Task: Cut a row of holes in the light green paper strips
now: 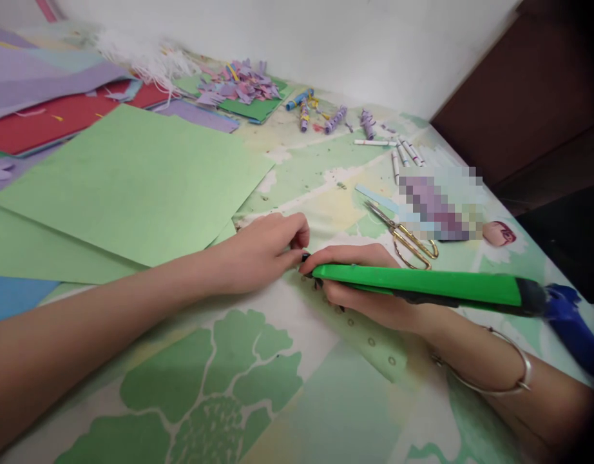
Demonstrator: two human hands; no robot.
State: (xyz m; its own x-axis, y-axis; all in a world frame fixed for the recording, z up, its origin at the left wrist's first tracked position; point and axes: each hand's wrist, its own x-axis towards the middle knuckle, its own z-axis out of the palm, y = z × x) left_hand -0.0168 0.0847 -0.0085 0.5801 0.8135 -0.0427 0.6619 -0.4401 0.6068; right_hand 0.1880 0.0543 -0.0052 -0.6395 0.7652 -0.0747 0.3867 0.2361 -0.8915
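My right hand [369,283] is closed around a long green tool [422,287] with a black end; its exact kind is unclear. A blue piece [574,325] shows beyond that end. Beneath this hand lies a pale green paper strip [374,357] marked with a row of small rings. My left hand [263,254] rests at the strip's upper end, fingers curled and thumb by the tool's dark tip. What its fingers pinch, if anything, is hidden. Gold-handled scissors [406,238] lie just past my right hand.
Large green paper sheets [133,180] spread at left, beside red paper [60,122] and purple sheets [46,80]. Paper scraps [243,80], rolled paper pieces [335,119] and several white markers [410,151] lie toward the wall. A pixelated patch [437,203] covers something purple at right.
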